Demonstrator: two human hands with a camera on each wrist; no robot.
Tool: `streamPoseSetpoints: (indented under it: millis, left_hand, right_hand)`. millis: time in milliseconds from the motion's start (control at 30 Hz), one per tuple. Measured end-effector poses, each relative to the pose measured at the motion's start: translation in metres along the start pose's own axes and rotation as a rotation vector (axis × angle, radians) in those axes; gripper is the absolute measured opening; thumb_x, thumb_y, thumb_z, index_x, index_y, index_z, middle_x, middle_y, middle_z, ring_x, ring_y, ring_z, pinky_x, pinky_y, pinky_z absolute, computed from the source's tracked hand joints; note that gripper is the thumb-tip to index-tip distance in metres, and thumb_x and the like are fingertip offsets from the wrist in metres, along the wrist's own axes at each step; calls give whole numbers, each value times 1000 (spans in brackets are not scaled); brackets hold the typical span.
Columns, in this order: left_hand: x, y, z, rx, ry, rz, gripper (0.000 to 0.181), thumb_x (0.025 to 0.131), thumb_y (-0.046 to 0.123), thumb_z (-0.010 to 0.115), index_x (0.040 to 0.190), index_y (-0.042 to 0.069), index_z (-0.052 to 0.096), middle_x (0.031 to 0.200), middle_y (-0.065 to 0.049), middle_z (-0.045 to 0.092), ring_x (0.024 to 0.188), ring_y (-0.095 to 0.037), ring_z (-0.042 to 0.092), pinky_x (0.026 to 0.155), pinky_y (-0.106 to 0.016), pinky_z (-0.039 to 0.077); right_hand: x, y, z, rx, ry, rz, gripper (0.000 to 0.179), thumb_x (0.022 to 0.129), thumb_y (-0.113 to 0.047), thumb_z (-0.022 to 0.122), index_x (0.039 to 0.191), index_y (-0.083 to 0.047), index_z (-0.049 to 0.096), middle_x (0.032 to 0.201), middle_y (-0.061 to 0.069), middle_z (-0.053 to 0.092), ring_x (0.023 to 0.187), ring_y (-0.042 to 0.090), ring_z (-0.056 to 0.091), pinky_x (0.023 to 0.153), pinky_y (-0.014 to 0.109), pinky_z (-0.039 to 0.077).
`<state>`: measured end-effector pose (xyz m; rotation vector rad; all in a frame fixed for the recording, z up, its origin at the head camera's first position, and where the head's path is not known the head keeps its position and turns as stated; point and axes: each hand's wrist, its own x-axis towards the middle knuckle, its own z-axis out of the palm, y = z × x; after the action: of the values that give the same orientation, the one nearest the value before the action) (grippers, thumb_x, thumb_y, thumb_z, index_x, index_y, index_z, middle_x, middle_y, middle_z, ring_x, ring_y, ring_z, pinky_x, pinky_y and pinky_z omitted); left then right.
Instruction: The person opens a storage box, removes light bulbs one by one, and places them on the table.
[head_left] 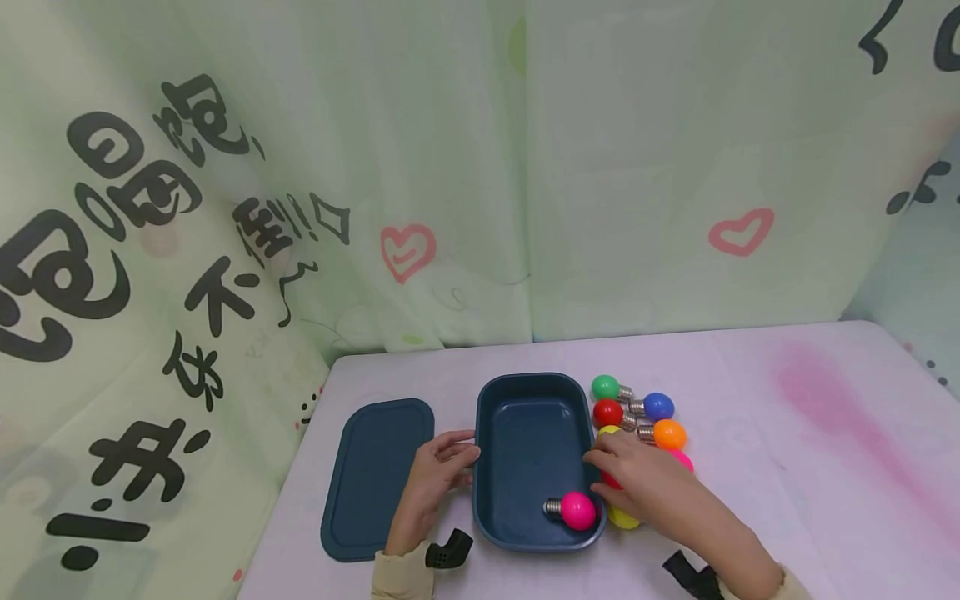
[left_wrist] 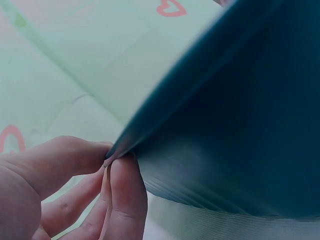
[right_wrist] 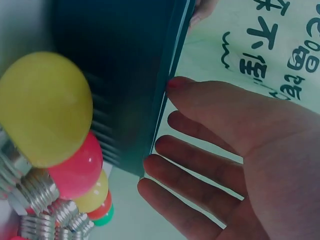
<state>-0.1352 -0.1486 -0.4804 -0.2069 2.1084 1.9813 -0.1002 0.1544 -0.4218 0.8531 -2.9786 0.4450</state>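
Observation:
A dark blue rectangular box (head_left: 532, 446) stands uncovered on the table. Inside it, near the front right corner, lies a pink light bulb (head_left: 578, 511) with a silver screw base. My left hand (head_left: 438, 475) is at the box's left side; in the left wrist view its thumb and forefinger pinch the rim. On the opposite side is my right hand (head_left: 648, 479). Its thumb touches the rim in the right wrist view, while the other fingers (right_wrist: 197, 177) extend along the edge, fairly straight and holding no bulb. Several bulbs beside the box are partly hidden beneath this hand.
A matching flat lid (head_left: 375, 479) lies left of the box. To the right, colored bulbs form two close rows, among them a green bulb (head_left: 604, 387), a blue bulb (head_left: 659, 406) and an orange bulb (head_left: 670, 434). A printed curtain (head_left: 615, 208) hangs behind the table.

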Motion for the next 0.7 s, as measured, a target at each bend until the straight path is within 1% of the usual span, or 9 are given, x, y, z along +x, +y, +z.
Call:
streamPoseSetpoints:
  millis: [100,233,433,567,700]
  left_hand:
    - [0,0,0,-1,0,-4,45,91,22,73,130,3,61,112,-13,70,82,-12,67,71,-28,58]
    - [0,0,-1,2,0,3,46,91,23,73,131,3,61,111,-11,70,81,-12,67,71,-28,58]
    - [-1,0,-1,7,1,8,46,90,24,74,130,3,62,109,-9,71,82,-12,67,71,-27,57]
    - [-1,-1,-1,5,-1,8,46,90,24,74,129,3,62,110,-10,70,83,-13,67,70,-27,57]
    - [0,-1,-1,-4,-6,3,46,91,24,74,130,3,61,111,-11,70,82,-13,66,70,-26,57]
  right_hand:
    - [3,-4,1,-20,-26,-18,39,78,-28,84,109,-8,73,105,6,66,99,23,62,78,39,60]
    - [6,-8,4,-40,-26,-48,40,77,-28,85,109,-8,73,104,6,66,99,22,62,77,38,60]
    - [10,-13,13,-36,-26,-113,42,77,-30,85,111,-9,72,105,4,66,99,20,61,75,33,59]
    - [15,-16,21,-40,-57,-157,40,79,-33,84,111,-12,73,103,2,67,97,17,61,73,29,59]
    - [17,-20,25,-42,-93,-198,36,80,-32,83,109,-14,74,101,1,66,93,15,62,72,26,58]
